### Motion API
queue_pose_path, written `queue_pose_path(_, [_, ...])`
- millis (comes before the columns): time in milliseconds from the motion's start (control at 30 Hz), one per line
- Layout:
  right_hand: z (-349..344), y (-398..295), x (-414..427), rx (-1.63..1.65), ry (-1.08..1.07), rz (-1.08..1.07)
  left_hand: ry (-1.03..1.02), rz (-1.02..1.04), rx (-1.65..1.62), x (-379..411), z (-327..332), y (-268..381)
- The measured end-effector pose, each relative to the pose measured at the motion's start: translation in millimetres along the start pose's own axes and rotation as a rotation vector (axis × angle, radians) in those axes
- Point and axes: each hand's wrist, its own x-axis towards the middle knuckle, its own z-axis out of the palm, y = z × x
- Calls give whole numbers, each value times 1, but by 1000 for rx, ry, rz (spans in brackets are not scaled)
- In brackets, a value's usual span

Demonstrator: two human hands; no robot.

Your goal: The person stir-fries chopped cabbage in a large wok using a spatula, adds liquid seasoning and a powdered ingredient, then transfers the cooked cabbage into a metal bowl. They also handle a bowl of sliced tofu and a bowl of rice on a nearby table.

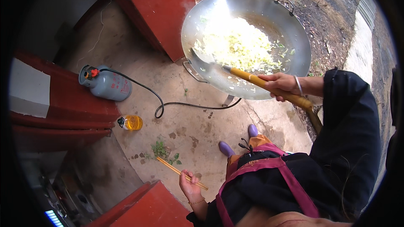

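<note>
A large metal wok (295,53) holds a heap of chopped pale green leafy vegetable (243,49), brightly lit by glare. My right hand (282,85) grips the bamboo handle (252,78) of a wok spatula, whose metal blade (202,57) rests inside the wok by the near left rim, at the edge of the heap. My left hand (190,184) is closed around a pair of wooden chopsticks (170,166), held low over the concrete floor, apart from the wok. Faint steam shows at the wok's left rim.
A grey gas cylinder (112,83) lies towards the left, its black hose (189,104) running across the floor under the wok. Near it is a bottle of yellow oil (133,122). Red-painted pillars (161,12) flank the floor. A small green plant (160,149) grows from the concrete.
</note>
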Motion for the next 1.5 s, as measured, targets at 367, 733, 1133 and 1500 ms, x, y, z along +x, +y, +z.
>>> queue_pose_path(367, [-107, -48, -50, -670, 505, 8, -107, -5, 5, 10, 9, -4])
queue_pose_path(733, [-142, -145, -160, -1564, 455, 842, -181, -70, 80, 29, 63, -45])
queue_pose_path(1133, [-199, -187, -172, -1635, 178, 726, 9, -23, 22, -16, 87, -104])
queue_pose_path(1500, [-243, -120, -133, -1268, -148, 428, 72, 72, 37, -60, 94, -115])
